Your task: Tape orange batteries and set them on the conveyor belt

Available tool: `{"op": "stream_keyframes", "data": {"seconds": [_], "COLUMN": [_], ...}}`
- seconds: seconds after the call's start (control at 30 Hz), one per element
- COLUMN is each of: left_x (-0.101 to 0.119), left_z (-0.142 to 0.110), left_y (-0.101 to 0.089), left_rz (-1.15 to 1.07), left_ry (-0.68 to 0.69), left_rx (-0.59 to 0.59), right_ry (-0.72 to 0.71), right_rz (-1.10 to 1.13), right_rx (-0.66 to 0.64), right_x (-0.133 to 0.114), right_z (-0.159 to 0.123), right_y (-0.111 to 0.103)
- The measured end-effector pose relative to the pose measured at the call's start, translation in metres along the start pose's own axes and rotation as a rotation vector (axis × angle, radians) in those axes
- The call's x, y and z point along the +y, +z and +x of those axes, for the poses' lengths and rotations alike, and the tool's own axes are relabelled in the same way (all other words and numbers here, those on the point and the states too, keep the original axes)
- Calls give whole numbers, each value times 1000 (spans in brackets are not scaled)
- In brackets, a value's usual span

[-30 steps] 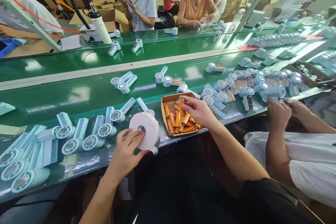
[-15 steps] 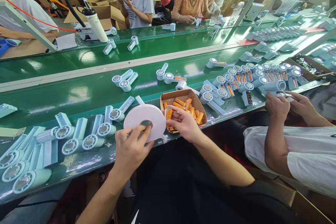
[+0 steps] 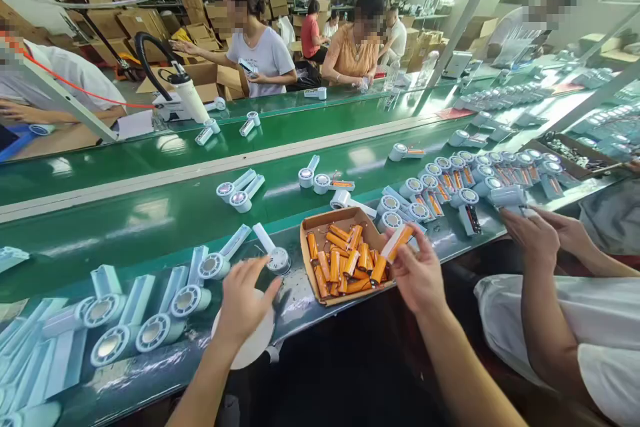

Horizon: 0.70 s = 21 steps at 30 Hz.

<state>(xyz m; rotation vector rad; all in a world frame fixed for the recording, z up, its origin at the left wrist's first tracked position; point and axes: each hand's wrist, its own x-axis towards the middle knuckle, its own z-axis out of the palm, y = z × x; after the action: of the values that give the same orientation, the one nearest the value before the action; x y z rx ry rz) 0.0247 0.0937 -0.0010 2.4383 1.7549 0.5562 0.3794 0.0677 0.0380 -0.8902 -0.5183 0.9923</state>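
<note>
My right hand (image 3: 419, 275) grips an orange battery (image 3: 399, 243) between thumb and fingers, held up by the right edge of a cardboard box. A white strip of tape runs along that battery's side. Inside the cardboard box (image 3: 327, 300) several orange batteries with thin wires lie jumbled. My left hand (image 3: 245, 300) is open, thumb and fingers apart, with nothing in it. Partly hidden beneath it is a white roll of tape (image 3: 257, 340) at the bench edge. Just beyond my left fingertips lies a pale blue housing (image 3: 278, 259) with a round head and trough-like handle.
Several similar housings (image 3: 187, 300) lie to the left; others on the right hold orange batteries (image 3: 440, 183). A green conveyor belt (image 3: 150, 180) runs behind them. At right, a co-worker's hands (image 3: 533, 233) handle another housing (image 3: 507, 196). More people sit across the line.
My left hand has come off the tape roll and opened. My right hand has moved right with the battery, which now shows a white strip. The view has tilted up.
</note>
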Motion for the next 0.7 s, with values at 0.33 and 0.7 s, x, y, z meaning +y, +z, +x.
{"op": "stream_keyframes", "data": {"seconds": [0.33, 0.7], "left_x": [75, -28], "left_z": [326, 293], "left_y": [31, 33], "left_rz": [202, 170], "left_ry": [152, 371], "left_rx": [-361, -564], "right_ry": [124, -120], "right_rz": [-123, -557], "right_rx": [-44, -436], "right_x": [17, 11], "right_z": [-9, 98], "right_y": [-14, 29]}}
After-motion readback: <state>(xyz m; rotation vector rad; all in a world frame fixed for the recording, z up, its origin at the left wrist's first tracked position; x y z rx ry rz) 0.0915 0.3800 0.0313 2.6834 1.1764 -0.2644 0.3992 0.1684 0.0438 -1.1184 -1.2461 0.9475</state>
